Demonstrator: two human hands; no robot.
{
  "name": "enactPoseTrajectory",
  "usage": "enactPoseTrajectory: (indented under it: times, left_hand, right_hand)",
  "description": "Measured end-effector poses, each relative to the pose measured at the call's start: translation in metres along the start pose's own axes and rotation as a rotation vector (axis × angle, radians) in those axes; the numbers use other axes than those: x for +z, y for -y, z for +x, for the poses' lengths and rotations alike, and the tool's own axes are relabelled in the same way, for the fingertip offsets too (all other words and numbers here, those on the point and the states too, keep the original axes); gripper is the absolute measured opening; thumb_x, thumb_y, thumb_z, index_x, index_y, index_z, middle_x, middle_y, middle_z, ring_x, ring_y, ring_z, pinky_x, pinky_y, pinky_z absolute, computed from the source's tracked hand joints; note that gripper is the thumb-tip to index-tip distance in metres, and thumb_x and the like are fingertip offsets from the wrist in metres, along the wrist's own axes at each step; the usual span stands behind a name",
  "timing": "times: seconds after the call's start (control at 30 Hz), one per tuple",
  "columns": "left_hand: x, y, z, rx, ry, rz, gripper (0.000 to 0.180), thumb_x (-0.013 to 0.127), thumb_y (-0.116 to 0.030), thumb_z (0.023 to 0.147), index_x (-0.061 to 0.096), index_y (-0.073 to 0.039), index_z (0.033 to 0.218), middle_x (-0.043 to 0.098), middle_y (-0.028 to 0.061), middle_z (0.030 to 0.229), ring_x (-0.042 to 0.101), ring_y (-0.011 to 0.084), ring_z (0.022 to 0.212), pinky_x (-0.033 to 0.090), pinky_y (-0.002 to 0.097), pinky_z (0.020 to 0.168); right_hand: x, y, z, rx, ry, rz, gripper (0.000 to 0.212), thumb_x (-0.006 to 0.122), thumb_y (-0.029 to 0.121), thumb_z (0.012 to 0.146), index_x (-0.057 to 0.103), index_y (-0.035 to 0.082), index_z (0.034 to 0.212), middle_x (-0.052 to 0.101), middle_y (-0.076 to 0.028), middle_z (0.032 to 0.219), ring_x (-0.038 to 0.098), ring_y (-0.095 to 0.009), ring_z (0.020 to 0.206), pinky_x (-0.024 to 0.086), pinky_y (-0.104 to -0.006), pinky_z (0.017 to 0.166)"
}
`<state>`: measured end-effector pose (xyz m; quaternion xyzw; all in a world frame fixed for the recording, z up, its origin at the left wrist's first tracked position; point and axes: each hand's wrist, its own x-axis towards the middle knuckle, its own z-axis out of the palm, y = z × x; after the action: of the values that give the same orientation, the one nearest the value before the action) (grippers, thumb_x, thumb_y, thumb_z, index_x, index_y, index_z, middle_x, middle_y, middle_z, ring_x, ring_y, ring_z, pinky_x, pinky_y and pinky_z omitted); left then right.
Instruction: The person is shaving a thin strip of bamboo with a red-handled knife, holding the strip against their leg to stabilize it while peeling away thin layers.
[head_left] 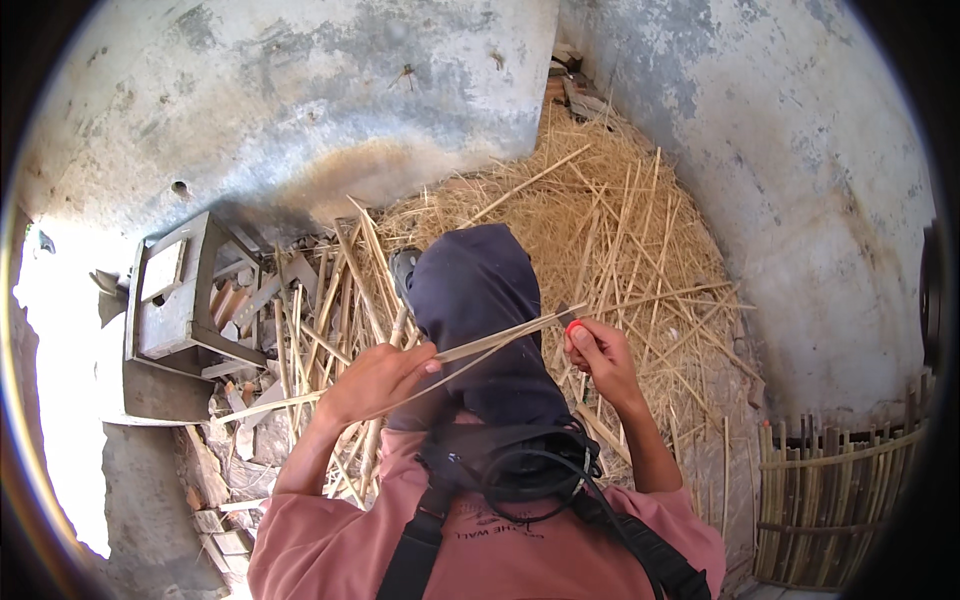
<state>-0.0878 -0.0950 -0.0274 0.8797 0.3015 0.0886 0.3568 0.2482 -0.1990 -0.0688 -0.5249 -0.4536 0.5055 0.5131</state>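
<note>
Several thin split bamboo strips (490, 343) slant across the dark cloth (475, 270) over my legs. My left hand (380, 380) is closed round them on the left, palm down, with one long strip running out behind it to the left. Close to the strips' far right end, my right hand (606, 362) is curled in a fist round a small red object (572, 327). Only a red edge of it shows by the thumb; its kind is hidden. I cannot tell whether this hand also grips the strips.
Pale bamboo shavings (570, 215) and long loose strips heap up ahead and to the right. At left stands a wooden box frame (185, 290) amid rubble. Weathered walls (780, 180) close in the corner; a slatted bamboo panel (835, 500) leans lower right. Black cable (530, 460) loops over my front.
</note>
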Motion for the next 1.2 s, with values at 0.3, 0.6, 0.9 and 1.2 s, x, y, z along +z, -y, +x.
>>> enactPoseTrajectory:
  times: [0.3,0.6,0.9,1.2]
  left_hand:
    - [-0.006,0.004,-0.011,0.008,0.027,-0.017,0.033,0.049,-0.034,0.113,0.059,-0.005,0.102,0.054,0.0229,0.068,0.061,0.0465,0.067,0.043,0.0536,0.063]
    - [-0.047,0.043,-0.055,-0.184,-0.134,0.031,0.036,0.046,-0.033,0.114,0.06,-0.004,0.098,0.052,0.0157,0.062,0.055,0.0347,0.054,0.044,0.0458,0.058]
    - [-0.064,0.044,-0.021,-0.245,-0.424,0.087,0.036,0.048,-0.029,0.114,0.058,0.0,0.095,0.055,0.0183,0.066,0.049,0.0366,0.056,0.039,0.0465,0.058]
    - [-0.069,0.078,0.001,-0.198,-0.493,0.015,0.032,0.046,-0.029,0.115,0.063,-0.002,0.109,0.057,0.0124,0.065,0.059,0.027,0.058,0.044,0.0433,0.059]
  right_hand:
    - [-0.004,0.005,-0.007,-0.004,0.037,-0.046,0.037,0.056,0.028,0.112,0.065,0.001,0.089,0.048,0.004,0.067,0.041,-0.005,0.061,0.031,-0.0249,0.057]
    - [-0.141,-0.017,-0.01,-0.059,-0.627,0.102,0.036,0.054,0.038,0.113,0.056,0.011,0.088,0.045,0.007,0.065,0.04,-0.001,0.051,0.031,-0.0188,0.047]
    - [-0.153,-0.114,0.03,0.288,-0.325,-0.672,0.043,0.056,0.045,0.108,0.067,0.006,0.095,0.059,-0.007,0.064,0.059,-0.02,0.057,0.044,-0.0358,0.052]
    - [-0.162,-0.219,0.003,0.379,-0.116,-0.973,0.036,0.062,0.035,0.101,0.072,0.0,0.104,0.072,-0.021,0.085,0.072,-0.035,0.081,0.055,-0.0465,0.076]
